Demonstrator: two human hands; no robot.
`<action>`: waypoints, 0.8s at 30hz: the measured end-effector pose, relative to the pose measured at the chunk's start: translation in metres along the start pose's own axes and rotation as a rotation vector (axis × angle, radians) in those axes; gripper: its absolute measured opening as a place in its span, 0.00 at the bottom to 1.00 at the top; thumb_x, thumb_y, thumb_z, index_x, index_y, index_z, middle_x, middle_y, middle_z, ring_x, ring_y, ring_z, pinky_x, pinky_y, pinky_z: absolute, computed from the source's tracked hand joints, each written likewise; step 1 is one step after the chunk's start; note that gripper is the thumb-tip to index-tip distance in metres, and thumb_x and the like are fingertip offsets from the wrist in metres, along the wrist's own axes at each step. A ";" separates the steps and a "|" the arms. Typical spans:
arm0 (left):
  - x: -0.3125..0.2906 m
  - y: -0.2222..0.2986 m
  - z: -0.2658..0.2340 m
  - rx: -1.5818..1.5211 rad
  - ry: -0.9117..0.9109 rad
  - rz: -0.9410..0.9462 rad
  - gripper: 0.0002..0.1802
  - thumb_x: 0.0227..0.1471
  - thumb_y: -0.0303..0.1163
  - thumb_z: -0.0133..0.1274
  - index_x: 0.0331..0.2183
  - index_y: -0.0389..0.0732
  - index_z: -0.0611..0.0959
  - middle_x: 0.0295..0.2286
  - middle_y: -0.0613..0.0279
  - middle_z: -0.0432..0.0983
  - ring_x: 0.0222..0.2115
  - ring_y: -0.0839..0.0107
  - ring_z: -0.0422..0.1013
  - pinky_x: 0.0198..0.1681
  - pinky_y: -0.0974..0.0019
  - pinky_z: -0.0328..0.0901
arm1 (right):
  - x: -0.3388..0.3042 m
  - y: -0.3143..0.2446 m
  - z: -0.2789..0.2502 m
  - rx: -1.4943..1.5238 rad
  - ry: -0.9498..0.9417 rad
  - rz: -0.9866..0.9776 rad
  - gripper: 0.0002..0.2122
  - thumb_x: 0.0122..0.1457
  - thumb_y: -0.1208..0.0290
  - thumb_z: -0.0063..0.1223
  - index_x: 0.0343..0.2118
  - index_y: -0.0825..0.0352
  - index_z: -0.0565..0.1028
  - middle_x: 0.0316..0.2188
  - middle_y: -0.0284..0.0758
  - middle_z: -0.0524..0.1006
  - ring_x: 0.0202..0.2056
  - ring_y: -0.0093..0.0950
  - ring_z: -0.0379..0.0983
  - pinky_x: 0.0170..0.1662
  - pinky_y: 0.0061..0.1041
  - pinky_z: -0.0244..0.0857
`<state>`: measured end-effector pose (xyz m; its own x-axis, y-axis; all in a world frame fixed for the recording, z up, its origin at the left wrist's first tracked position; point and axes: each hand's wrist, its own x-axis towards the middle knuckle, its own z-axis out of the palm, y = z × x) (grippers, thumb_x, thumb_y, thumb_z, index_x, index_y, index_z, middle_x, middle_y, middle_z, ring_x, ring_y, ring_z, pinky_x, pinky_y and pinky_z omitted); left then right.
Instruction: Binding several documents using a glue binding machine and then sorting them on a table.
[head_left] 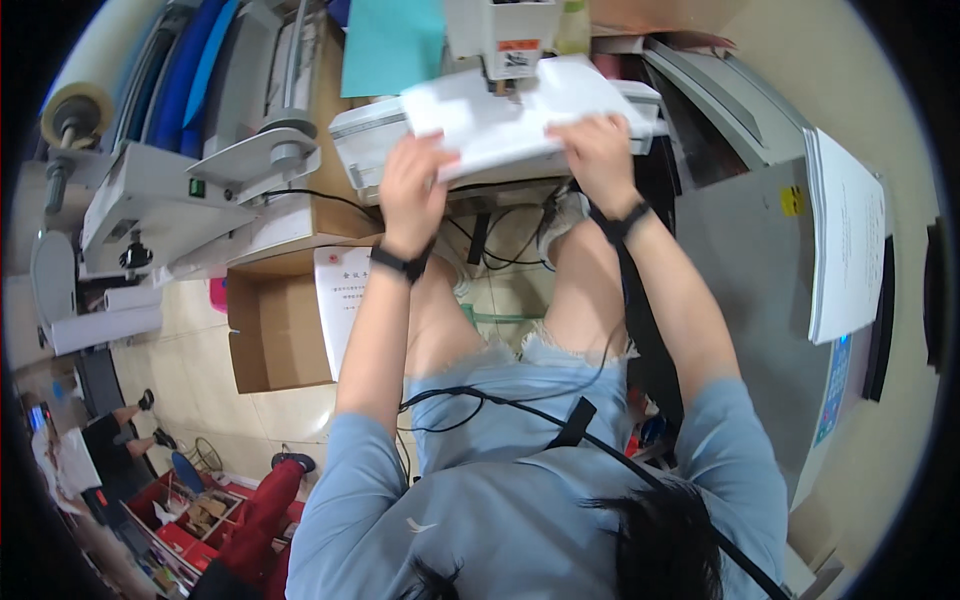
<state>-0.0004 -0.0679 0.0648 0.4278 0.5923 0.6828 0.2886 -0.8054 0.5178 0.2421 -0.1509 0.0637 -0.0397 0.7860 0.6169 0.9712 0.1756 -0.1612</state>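
A white stack of paper [470, 115] lies tilted across the bed [365, 150] of a white machine. Its upright head [515, 30] comes down onto the far part of the sheets. My left hand [412, 190] grips the stack's near left corner, fingers bent over the edge. At the near right edge, my right hand [600, 155] holds the same sheets, its fingers on top. Both thumbs are partly blurred or hidden. Each of my wrists wears a black band.
Beyond the bed lies a teal sheet [395, 45]. Left stand a roller machine [165, 205] and an open cardboard box [280, 335] with printed sheets [338, 290]. At right, a paper pile [843, 230] tops a grey machine [745, 260]. Black cables [510, 400] cross my lap.
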 end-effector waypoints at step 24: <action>-0.270 -0.026 -0.185 1.173 -0.481 -1.093 0.38 0.43 0.40 0.59 0.52 0.29 0.67 0.57 0.34 0.48 0.60 0.38 0.35 0.60 0.51 0.45 | -0.110 -0.034 -0.336 -0.440 0.332 0.856 0.16 0.62 0.64 0.46 0.46 0.71 0.73 0.41 0.37 0.77 0.42 0.21 0.71 0.47 0.18 0.61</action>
<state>-0.2818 -0.2019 -0.0380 -0.2517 0.9670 -0.0386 0.9536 0.2410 -0.1805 0.2924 -0.4428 0.2598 0.7114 0.3297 0.6206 0.6457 -0.6552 -0.3921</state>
